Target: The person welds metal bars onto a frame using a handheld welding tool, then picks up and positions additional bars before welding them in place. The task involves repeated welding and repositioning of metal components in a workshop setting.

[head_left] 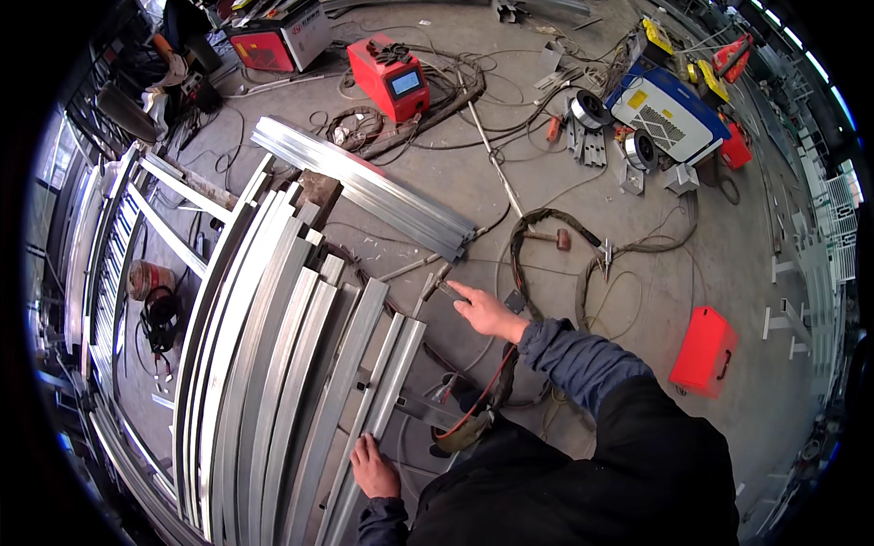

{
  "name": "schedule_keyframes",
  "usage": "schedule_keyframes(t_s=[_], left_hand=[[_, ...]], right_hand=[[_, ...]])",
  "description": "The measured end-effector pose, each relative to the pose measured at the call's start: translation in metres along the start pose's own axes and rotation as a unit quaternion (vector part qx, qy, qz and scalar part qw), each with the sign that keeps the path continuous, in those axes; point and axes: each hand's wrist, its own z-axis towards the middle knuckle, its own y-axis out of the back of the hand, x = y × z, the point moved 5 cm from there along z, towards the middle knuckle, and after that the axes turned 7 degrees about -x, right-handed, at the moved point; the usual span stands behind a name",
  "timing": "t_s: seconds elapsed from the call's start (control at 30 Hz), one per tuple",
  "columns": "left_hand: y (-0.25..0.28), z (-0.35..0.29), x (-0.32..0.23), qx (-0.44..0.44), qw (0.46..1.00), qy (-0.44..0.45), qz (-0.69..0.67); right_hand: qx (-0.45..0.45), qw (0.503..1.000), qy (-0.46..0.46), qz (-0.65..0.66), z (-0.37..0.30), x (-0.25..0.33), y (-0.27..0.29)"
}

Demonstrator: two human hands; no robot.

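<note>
At the near end of the steel stack, my left hand (374, 468) lies over the outermost grey metal tube (387, 373), its fingers bent together on the edge. My right hand (490, 315) is closed round a short grey-brown hammer-like tool (447, 288), held beside the tube's far end. The forefinger points along the tool, and the palm hides the rest of it. A flat metal crosspiece (426, 411) sticks out from the tube toward my body.
Long metal profiles (264, 364) fill the left side, with shiny channels (364, 191) beyond. A red machine (390, 77) with a screen stands farther back. Cables, a mallet (563, 239), wire spools (590, 109), a blue-white machine (669, 114) and a red box (704, 352) occupy the floor.
</note>
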Motion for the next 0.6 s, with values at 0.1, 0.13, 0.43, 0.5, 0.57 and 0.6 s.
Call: schedule_keyframes(t_s=[0.1,0.13,0.43,0.5,0.57,0.6], left_hand=[[-0.003,0.001,0.004,-0.014,1.000,-0.010,0.000],[-0.003,0.000,0.005,-0.014,1.000,-0.009,0.000],[0.003,0.004,0.005,0.006,1.000,-0.005,-0.007],[0.003,0.003,0.005,0.002,1.000,-0.008,-0.008],[0.002,0.003,0.007,-0.002,1.000,-0.012,-0.006],[0.002,0.002,0.007,-0.003,1.000,-0.015,-0.005]], right_hand=[[0.067,0.988,0.078,-0.116,-0.014,0.005,-0.001],[0.071,0.989,0.078,-0.103,-0.013,0.004,0.000],[0.068,0.994,0.080,-0.042,-0.012,0.003,-0.001],[0.102,0.991,0.065,-0.058,-0.003,0.005,0.000],[0.084,0.996,0.029,-0.021,0.007,0.013,0.003],[0.075,0.997,0.010,-0.002,0.010,0.017,0.002]])
